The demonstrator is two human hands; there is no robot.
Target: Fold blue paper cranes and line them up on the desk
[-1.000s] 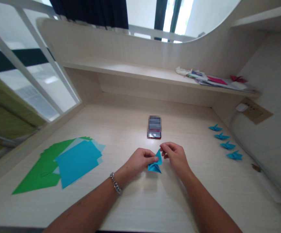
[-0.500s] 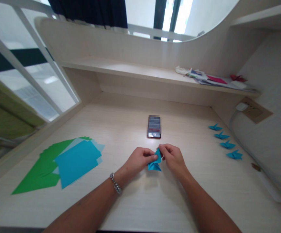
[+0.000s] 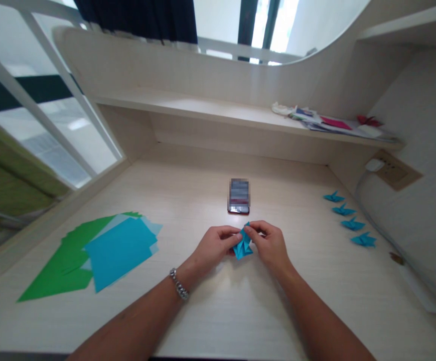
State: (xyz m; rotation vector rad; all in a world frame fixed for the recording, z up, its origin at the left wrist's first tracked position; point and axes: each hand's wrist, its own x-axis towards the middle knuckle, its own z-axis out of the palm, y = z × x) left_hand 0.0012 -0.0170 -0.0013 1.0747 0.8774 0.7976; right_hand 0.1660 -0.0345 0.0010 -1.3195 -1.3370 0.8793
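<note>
A small piece of folded blue origami paper (image 3: 243, 248) is held between my two hands, low over the desk. My left hand (image 3: 218, 243) pinches its left side between thumb and fingers. My right hand (image 3: 268, 240) pinches the upper right part, thumb on the near side. Pointed flaps fan out at the lower end of the paper. Parts of its upper end are hidden by my fingers. Several finished blue origami cranes (image 3: 353, 224) stand in a row at the right side of the desk.
Blue sheets (image 3: 122, 253) overlap green sheets (image 3: 59, 260) on the left of the desk (image 3: 187, 170). A phone (image 3: 239, 195) lies just beyond my hands. Papers (image 3: 334, 123) rest on the shelf at the back. A white plug and cable (image 3: 375, 165) run along the right wall.
The folded blue paper has been turned and now shows several pointed flaps at its lower end. My right hand has shifted slightly, its thumb now against the upper part.
</note>
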